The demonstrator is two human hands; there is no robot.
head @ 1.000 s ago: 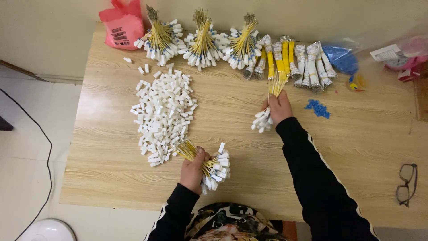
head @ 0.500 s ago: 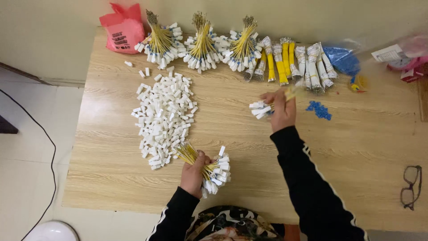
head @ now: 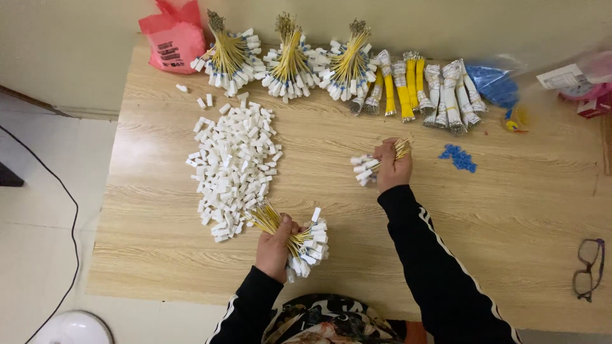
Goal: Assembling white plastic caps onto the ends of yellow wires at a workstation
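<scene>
Two bundles are clamped, left hand (head: 275, 250) gripping the large wire bundle (head: 294, 236), right hand (head: 392, 169) the small wire bundle (head: 376, 164); keeping connector ends aligned seems wise.

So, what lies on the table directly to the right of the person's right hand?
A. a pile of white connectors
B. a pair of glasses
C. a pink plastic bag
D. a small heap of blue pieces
D: the small heap of blue pieces lies just right of the right hand, which grips a small bundle of yellow wires.
</scene>
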